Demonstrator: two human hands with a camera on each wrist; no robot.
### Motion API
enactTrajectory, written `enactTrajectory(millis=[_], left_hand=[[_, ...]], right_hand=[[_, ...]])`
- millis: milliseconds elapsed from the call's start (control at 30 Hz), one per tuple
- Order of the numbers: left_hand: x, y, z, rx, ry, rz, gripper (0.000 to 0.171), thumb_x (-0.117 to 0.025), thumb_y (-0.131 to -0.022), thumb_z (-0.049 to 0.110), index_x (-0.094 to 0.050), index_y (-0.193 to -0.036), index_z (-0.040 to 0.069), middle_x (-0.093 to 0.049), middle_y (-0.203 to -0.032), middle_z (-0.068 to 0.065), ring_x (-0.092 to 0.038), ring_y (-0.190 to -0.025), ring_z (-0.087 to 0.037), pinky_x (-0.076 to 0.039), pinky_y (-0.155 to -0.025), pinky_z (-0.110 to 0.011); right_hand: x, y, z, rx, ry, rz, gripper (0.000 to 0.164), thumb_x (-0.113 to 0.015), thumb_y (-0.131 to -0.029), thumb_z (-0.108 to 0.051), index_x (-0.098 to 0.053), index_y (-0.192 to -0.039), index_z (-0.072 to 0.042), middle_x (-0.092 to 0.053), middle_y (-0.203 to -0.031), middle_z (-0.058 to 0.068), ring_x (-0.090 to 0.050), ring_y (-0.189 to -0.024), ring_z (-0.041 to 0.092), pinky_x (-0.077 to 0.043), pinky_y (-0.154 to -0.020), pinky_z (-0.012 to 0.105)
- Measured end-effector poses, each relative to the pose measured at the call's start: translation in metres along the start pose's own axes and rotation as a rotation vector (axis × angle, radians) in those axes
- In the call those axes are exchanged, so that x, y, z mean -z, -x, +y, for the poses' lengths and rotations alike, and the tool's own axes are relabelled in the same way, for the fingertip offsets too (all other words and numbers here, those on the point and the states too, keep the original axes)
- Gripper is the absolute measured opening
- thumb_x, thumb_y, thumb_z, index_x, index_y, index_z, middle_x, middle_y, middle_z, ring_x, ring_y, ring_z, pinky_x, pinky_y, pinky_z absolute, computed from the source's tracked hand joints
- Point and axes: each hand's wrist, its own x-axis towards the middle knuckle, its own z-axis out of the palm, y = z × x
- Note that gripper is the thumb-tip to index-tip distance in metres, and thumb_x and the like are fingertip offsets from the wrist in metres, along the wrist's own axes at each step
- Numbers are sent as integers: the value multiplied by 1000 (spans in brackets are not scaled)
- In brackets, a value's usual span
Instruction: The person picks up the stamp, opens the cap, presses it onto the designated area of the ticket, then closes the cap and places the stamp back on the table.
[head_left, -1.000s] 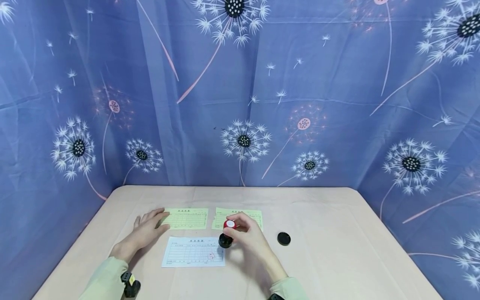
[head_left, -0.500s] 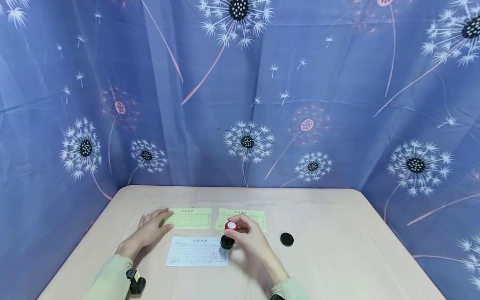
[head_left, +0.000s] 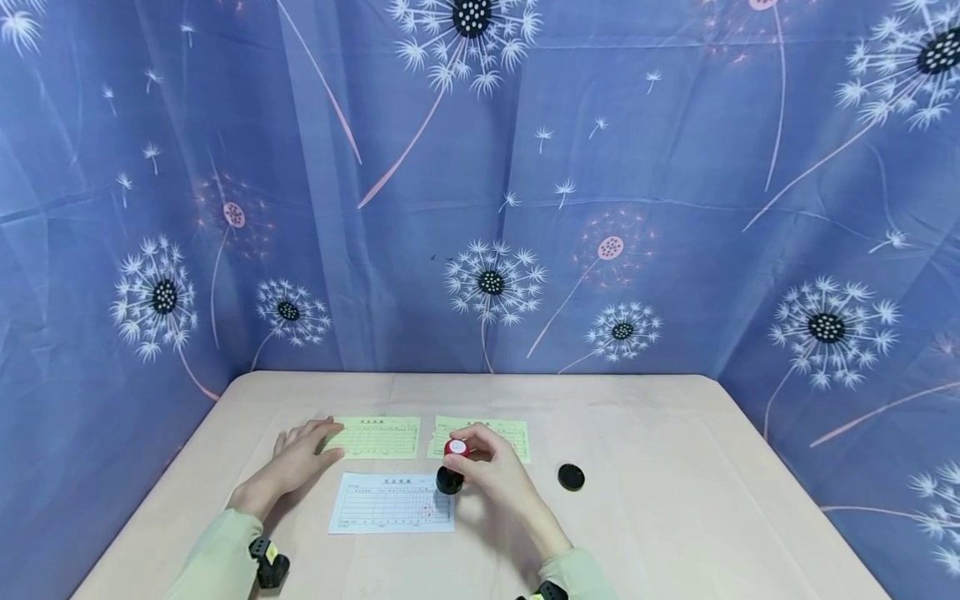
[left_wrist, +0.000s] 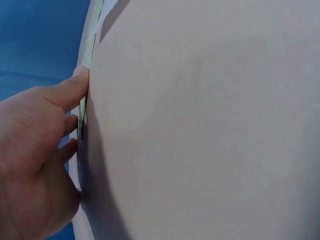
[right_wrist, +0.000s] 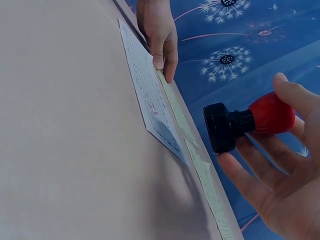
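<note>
My right hand (head_left: 497, 460) grips a stamp by its red knob (right_wrist: 272, 114), fingers and thumb around it. The stamp's round black base (head_left: 449, 481) is held above the table, overlapping the right edge of a white printed slip (head_left: 375, 504) in the head view. A red stamp mark (head_left: 426, 512) shows on that slip's lower right. My left hand (head_left: 291, 467) rests at the left end of a green printed slip (head_left: 382, 439), fingers extended and fingertips on its edge. A second green slip (head_left: 516, 435) lies behind my right hand, partly hidden by it.
A round black cap (head_left: 571, 477) lies on the table to the right of my right hand. The table (head_left: 675, 500) has a pale cloth and ends at a blue dandelion-print curtain (head_left: 375, 292) at the back and sides.
The head view sways a little. Relative to the white slip, the stamp in my right hand has drifted slightly left. My left hand stays at the green slip.
</note>
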Motion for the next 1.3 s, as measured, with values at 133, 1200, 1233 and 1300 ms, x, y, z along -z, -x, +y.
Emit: enactTrajectory(millis=[133,1200,1233,1300], left_hand=[[1,1,-2,-17,-2,6,53,-61,-98,29,-49,-143,2,-32,-155,-29,-23,-139,-53,3,-111,-75],[3,4,2,-16,16,7,54,-61,-98,31,-49,-142,2,-31,-155,-28,-23,-140,-52,4,-111,-75],[3,4,2,-14,14,4,54,-61,-99,31,-48,-143,3,-31,-156,-28,-23,-140,-51,4,-111,-75],[2,4,2,-9,16,-1,54,-60,-99,31,-48,-143,3,-30,-156,-28,-22,-141,-51,5,-111,-74]], right_hand=[[-2,-3,-1,5,17,-4,35,-76,-87,-18,-65,-119,-7,-71,-100,9,-66,-85,13,-56,-69,23],[-15,-31,-23,29,154,-24,32,-77,-87,-28,-68,-116,-22,-74,-103,1,-66,-90,16,-52,-81,27],[-16,-30,-29,29,146,-27,32,-77,-87,-26,-68,-117,-20,-74,-103,3,-66,-91,18,-52,-81,27],[-18,-28,-39,27,135,-33,32,-76,-87,-21,-68,-117,-14,-73,-103,8,-66,-91,22,-52,-80,26]])
